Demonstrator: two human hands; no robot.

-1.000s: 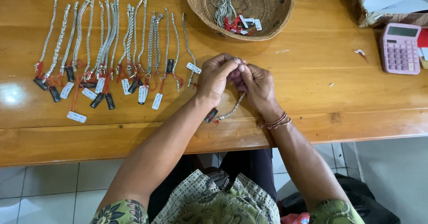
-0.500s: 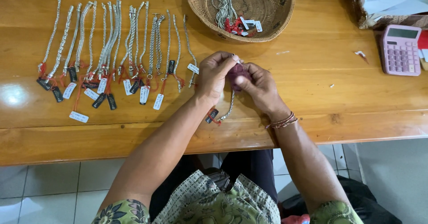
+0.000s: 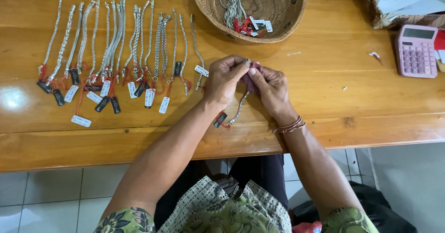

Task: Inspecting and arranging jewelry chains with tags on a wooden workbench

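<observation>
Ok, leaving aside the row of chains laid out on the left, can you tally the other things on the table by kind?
Silver chain, held by left hand and right hand: 1
Bundle of chains in the basket: 1
Woven basket: 1
Pink calculator: 1
Box at the far corner: 1
Total: 5

1. Even, bright daylight-like light fills the scene; colours read clearly.
2. A white glare patch sits on the polished desk (image 3: 18, 98) near its left edge.
3. Soft shadows fall beneath the hands and the woven basket (image 3: 278, 26).
4. Focus is sharp across the middle; the desk edges bow slightly from wide-lens distortion.
</observation>
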